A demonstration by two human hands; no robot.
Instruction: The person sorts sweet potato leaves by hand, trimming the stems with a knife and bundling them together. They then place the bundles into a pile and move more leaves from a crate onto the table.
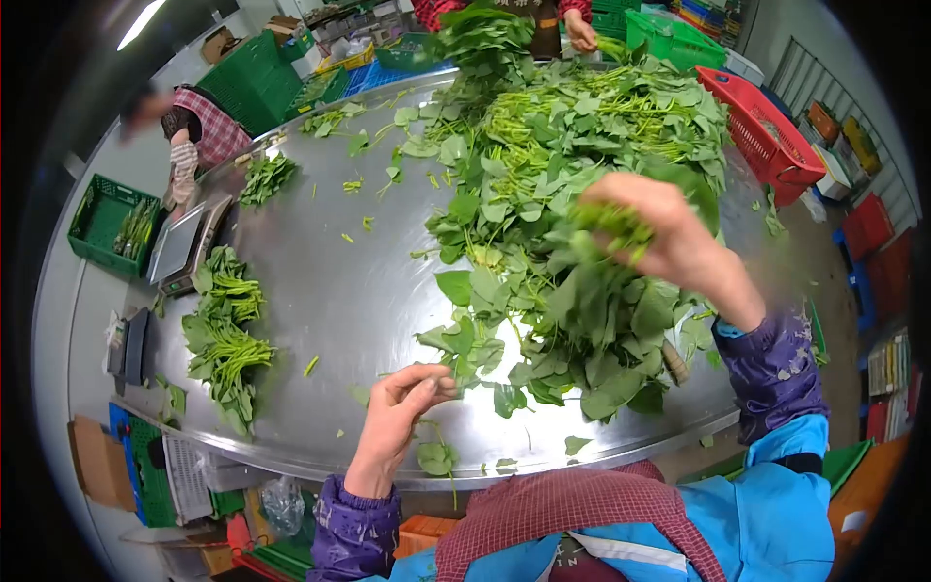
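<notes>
My right hand [664, 233] is closed around a bunch of leafy greens [606, 325], stem ends up and leaves hanging down over the near side of the pile. My left hand [405, 412] pinches a thin leafy stem [436, 456] close to the table's near edge; its leaf dangles below the fingers. Beyond both hands spreads a large pile of leafy greens [582, 126], with pale green stems among broad leaves. Several bundled greens [238, 354] lie in a row on the left part of the metal table [330, 252].
Beside a scale [179, 242] at the left, a person [199, 136] bends over. Across the table another person's hand [580, 31] holds greens. A red basket [766, 136] stands at the right edge, and green crates [257, 82] stand behind. Stem scraps [310, 366] dot the metal.
</notes>
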